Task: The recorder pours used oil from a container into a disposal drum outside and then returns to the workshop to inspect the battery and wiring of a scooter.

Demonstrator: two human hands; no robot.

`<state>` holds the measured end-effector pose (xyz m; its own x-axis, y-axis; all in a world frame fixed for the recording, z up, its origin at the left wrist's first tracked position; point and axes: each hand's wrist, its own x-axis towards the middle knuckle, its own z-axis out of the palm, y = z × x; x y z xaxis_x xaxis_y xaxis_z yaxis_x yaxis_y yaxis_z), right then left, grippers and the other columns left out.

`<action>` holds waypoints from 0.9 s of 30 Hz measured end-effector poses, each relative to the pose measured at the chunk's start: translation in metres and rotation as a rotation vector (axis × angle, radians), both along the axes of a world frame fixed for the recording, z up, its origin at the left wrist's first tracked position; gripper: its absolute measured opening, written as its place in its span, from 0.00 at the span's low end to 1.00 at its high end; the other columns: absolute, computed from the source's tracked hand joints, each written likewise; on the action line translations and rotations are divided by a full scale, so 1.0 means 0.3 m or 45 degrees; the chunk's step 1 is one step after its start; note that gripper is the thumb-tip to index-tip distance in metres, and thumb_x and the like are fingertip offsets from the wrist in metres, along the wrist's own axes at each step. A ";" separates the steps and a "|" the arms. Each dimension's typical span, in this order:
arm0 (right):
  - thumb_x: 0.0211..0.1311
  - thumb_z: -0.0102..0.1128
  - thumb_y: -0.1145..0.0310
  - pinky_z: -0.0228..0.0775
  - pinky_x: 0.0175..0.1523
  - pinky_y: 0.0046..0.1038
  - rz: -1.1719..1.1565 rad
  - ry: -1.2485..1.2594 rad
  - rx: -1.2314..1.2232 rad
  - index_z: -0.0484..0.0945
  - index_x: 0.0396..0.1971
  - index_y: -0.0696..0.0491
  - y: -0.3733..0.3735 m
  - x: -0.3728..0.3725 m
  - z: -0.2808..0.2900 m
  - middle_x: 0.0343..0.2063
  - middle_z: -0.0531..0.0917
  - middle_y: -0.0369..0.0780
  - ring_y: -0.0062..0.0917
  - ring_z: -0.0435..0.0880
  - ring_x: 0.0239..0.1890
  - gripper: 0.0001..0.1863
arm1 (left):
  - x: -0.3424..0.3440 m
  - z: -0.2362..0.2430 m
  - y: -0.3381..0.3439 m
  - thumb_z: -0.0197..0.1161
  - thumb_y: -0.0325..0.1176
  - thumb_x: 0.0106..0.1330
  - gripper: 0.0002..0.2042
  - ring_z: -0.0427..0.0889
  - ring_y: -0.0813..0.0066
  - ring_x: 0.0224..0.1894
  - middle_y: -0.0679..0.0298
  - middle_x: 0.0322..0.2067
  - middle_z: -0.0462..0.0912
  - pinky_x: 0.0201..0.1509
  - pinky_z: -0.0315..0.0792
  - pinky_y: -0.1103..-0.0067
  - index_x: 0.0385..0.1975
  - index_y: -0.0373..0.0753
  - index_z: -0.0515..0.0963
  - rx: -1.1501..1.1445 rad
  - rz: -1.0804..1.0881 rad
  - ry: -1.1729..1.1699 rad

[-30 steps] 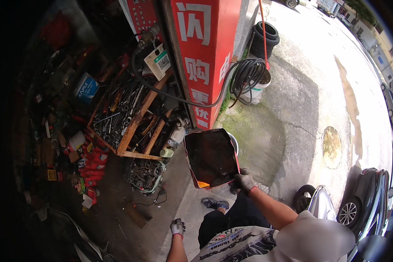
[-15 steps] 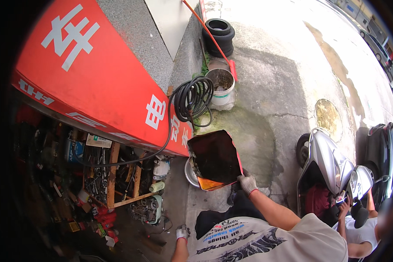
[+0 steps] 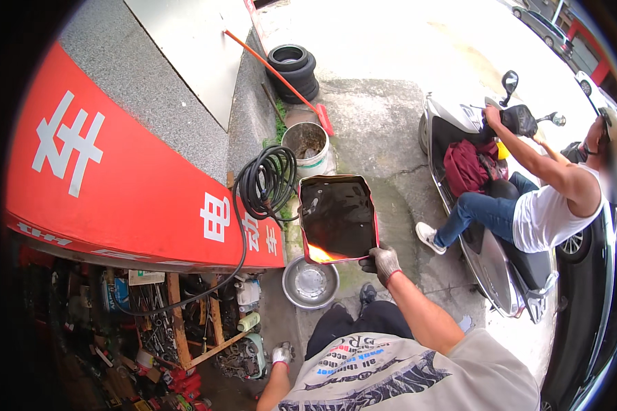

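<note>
My right hand (image 3: 385,263), in a grey work glove, grips the near right corner of a square, open-topped tin (image 3: 339,212) with a thin red rim. Its inside is dark and glossy, with a bright orange-yellow patch at the near left corner; I cannot tell how much liquid it holds. On the ground just left of and below the tin sits a round metal basin (image 3: 310,282). My left hand (image 3: 282,353), also gloved, hangs low at the left with its fingers loosely apart and nothing visible in it. Beside it is a tool rack (image 3: 206,322) with wrenches.
A coiled black hose (image 3: 266,181) hangs by the red sign (image 3: 137,164). Beyond the tin stand a white bucket (image 3: 307,147), a long red-handled tool (image 3: 281,75) and stacked tires (image 3: 293,72). At right, a person in a white top (image 3: 555,205) sits on a scooter (image 3: 483,274).
My view has shifted, bringing the tin nearer the middle and the whole basin into sight. The tin looks more level. The person at right now sits on the scooter, which has turned.
</note>
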<state>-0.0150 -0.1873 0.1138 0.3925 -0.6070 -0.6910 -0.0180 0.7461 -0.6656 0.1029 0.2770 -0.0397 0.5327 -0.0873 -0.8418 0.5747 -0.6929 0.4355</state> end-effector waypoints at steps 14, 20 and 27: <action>0.53 0.47 0.76 0.75 0.21 0.33 -0.370 0.124 0.009 0.71 0.41 0.61 -0.299 -0.177 -0.135 0.24 0.79 0.46 0.33 0.81 0.18 0.14 | 0.267 0.004 -0.531 0.53 0.38 0.65 0.11 0.74 0.72 0.14 0.62 0.19 0.77 0.14 0.68 0.74 0.31 0.36 0.75 0.002 -0.281 -0.060; 0.54 0.47 0.75 0.75 0.20 0.33 -0.388 0.217 -0.011 0.73 0.38 0.62 -0.600 -0.238 -0.174 0.24 0.80 0.47 0.33 0.81 0.19 0.12 | 0.304 -0.131 -0.784 0.53 0.40 0.65 0.13 0.76 0.70 0.16 0.60 0.19 0.77 0.17 0.69 0.71 0.30 0.35 0.77 0.103 -0.362 -0.053; 0.54 0.45 0.76 0.75 0.19 0.31 -0.466 0.116 -0.057 0.69 0.48 0.59 -1.048 -0.251 -0.216 0.26 0.79 0.45 0.31 0.81 0.18 0.19 | 0.286 0.105 -1.329 0.54 0.43 0.64 0.14 0.73 0.72 0.15 0.63 0.18 0.76 0.17 0.65 0.71 0.26 0.39 0.76 0.093 -0.753 -0.176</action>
